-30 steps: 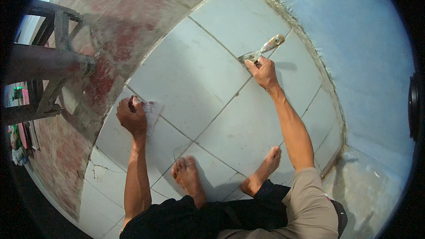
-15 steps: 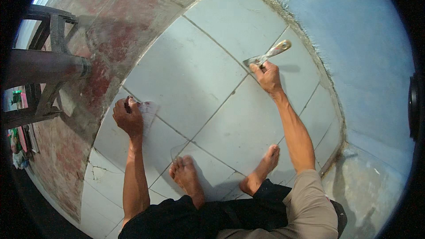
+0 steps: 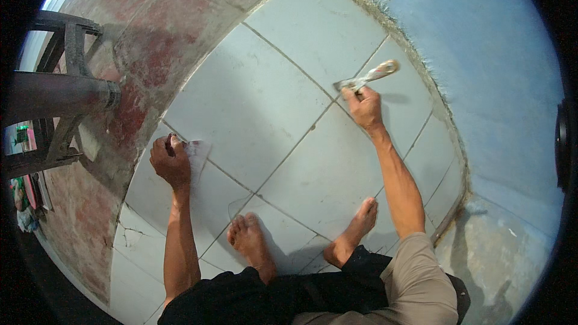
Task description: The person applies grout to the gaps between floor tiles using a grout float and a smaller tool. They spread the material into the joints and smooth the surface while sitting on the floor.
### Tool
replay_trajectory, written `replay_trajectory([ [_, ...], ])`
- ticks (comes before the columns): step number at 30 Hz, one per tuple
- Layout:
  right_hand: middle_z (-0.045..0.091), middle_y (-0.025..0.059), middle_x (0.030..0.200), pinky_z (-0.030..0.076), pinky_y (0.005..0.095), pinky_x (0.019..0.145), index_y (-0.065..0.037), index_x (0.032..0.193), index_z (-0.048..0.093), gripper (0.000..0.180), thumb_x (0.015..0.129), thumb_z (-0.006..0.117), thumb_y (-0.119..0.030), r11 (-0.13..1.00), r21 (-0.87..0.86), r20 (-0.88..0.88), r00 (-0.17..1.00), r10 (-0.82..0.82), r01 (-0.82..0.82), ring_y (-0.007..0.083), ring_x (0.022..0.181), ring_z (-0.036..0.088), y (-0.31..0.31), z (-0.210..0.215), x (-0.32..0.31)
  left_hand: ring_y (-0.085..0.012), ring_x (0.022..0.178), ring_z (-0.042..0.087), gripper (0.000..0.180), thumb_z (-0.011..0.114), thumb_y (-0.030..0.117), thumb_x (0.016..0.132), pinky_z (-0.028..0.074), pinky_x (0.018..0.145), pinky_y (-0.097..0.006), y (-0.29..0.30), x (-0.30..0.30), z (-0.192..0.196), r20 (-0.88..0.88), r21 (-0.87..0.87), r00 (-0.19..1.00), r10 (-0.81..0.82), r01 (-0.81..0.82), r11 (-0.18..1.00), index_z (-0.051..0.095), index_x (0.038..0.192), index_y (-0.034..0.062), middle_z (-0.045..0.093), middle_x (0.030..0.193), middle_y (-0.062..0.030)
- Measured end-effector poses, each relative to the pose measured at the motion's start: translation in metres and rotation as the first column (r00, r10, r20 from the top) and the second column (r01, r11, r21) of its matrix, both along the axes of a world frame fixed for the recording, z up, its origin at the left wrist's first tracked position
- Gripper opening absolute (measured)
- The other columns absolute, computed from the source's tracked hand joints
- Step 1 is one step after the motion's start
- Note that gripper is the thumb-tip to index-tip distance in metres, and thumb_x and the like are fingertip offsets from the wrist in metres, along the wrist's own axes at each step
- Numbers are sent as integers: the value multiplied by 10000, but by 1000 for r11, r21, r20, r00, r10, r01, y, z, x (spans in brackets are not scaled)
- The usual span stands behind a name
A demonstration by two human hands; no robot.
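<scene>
Scraper [image 3: 370, 76] just above joint crossing of white tiles [image 3: 259, 96]; right hand [image 3: 364, 108] gripping it near blade. Blade has come nearer crossing, so work spot seems shifted wallward; contact unclear. Left hand [image 3: 171, 161] closed on translucent plastic [image 3: 198, 155]. Blue wall [image 3: 469, 78] beyond.

Blue wall [image 3: 487, 84] at right, dark furniture frame [image 3: 63, 92] at left, patchy reddish floor [image 3: 158, 48]

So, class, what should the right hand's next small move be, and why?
Probably ease the scraper to the tile-joint crossing: the right hand pinches it close to its blade, which appears just beside that crossing; contact is unclear.
</scene>
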State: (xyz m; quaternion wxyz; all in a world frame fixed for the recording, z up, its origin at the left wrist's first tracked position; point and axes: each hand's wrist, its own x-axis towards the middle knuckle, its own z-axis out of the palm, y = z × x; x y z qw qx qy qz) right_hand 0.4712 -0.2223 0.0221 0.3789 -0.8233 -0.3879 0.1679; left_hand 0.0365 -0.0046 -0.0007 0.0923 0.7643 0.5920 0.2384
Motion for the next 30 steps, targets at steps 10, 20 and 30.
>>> replay_trajectory([
  [10, 670, 69, 692, 479, 353, 572, 22, 902, 705, 248, 917, 718, -225, 993, -17, -48, 992, -119, 119, 160, 602, 590, 26, -5, 3, -311, 837, 595, 226, 599, 284, 934, 455, 806, -451, 3, -1, -2, -32, 57, 999, 2, 0, 998, 624, 912, 61, 626, 862, -88],
  [20, 688, 108, 700, 483, 359, 561, 7, 893, 718, 203, 917, 720, -195, 1000, 16, -12, 1000, 23, -23, 183, 588, 626, 44, 10, -75, -296, 817, 591, 197, 610, 281, 935, 444, 786, -438, -1, 6, 6, 23, 78, 1000, -14, 12, 997, 625, 902, 88, 613, 837, -71],
  [30, 574, 40, 596, 394, 315, 455, -47, 715, 601, 275, 951, 683, -161, 996, 84, -1, 999, 44, -43, 107, 499, 474, 27, -6, -93, -312, 820, 602, 210, 602, 289, 935, 453, 780, -452, 0, 5, 6, 0, 54, 1000, 0, 0, 999, 634, 923, 81, 633, 859, -96],
])
